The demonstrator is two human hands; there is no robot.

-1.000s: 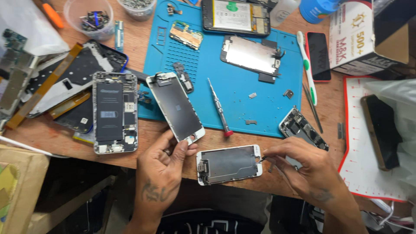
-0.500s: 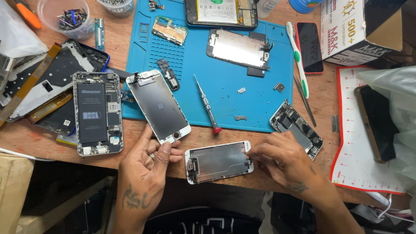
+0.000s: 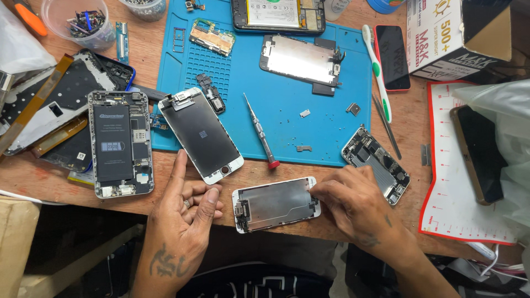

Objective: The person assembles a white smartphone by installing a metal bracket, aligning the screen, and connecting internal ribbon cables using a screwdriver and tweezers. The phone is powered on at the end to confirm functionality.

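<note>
the screen assembly [image 3: 276, 204] was seen lying metal back up at the near edge of the wooden surface [image 3: 419, 138]. the right hand [image 3: 353, 207] was laid on its right end, fingers bent, nothing clamped; whether a small part was pinched could not be told. the left hand [image 3: 185, 212] rested loosely curled beside its left end, holding nothing, just below a second white screen [image 3: 201, 134]. a red-tipped screwdriver [image 3: 261, 131] lay on the blue mat [image 3: 331, 132].

Bare wood between the white screen panel [image 3: 201, 134] and metal-backed panel [image 3: 276, 204] leaves passage.
</note>
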